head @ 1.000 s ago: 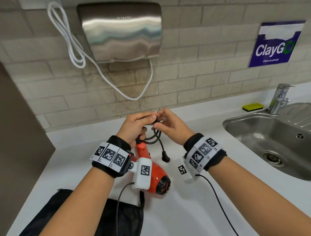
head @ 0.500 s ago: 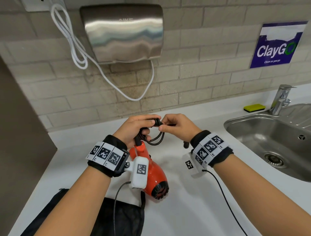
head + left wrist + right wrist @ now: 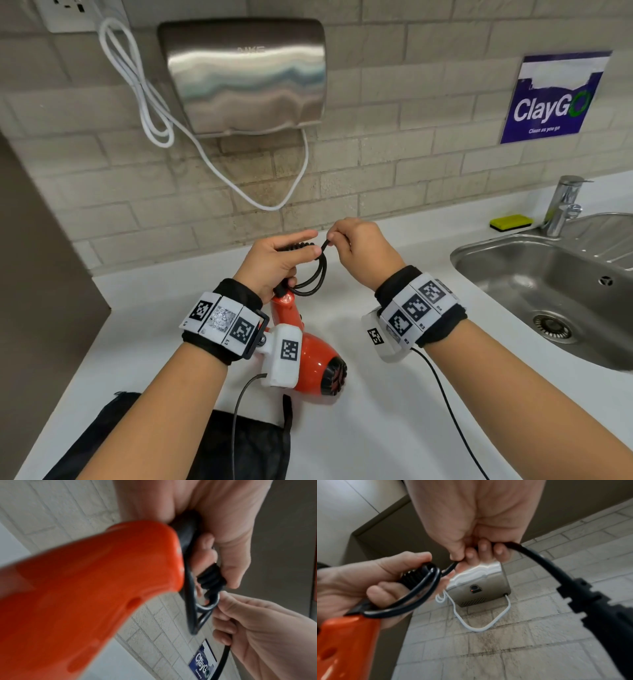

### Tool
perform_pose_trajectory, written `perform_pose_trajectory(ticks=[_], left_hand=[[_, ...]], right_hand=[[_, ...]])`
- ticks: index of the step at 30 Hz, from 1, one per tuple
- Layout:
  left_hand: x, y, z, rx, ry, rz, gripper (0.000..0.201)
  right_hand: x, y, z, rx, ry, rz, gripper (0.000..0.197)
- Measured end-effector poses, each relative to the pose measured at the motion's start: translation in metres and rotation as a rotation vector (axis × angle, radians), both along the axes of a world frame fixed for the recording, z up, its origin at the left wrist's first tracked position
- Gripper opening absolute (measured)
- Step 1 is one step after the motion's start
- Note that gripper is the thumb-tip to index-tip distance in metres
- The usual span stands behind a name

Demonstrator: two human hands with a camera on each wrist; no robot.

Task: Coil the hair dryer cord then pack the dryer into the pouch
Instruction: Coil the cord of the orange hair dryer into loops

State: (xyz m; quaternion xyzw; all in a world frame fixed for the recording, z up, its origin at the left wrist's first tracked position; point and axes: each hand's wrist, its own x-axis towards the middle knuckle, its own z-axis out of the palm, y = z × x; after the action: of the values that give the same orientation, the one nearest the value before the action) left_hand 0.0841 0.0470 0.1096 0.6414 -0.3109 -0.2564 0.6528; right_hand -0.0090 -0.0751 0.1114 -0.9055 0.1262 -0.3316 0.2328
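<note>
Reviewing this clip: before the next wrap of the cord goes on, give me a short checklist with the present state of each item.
1. Coiled loops held: ok. The left hand grips the loops of the cord at the dryer's handle end.
2. Free cord end under control: ok. The right hand pinches the cord just beside the loops.
3. Plug clear of snags: ok. The plug hangs free below the right hand.
4. Hair dryer supported: cannot tell whether it rests on the counter.
5. Pouch ready: cannot tell; it lies on the counter, opening not visible.
</note>
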Motion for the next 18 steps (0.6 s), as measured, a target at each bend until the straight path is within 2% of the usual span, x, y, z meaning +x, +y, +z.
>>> perform_pose_trajectory(ticks=[4,10,18], left_hand=[[-0.0032,-0.0029,-0.0004,0.021,-0.035,0.021,0.023],[-0.0028,-0.0016,-0.0011,0.007,-0.032,0.056,0.008],[-0.0004,-0.0007,-0.0009,-0.021,0.008,0.051,0.014]], right_hand=[[-0.0002,0.0043,0.0025,-0.043,-0.024,-0.042,0.025],[-0.0004,0.0051,0.0029,-0.120,0.007,-0.068,0.027],[-0.0003,0.0015,-0.0013,-0.092,0.005,-0.069,0.026]])
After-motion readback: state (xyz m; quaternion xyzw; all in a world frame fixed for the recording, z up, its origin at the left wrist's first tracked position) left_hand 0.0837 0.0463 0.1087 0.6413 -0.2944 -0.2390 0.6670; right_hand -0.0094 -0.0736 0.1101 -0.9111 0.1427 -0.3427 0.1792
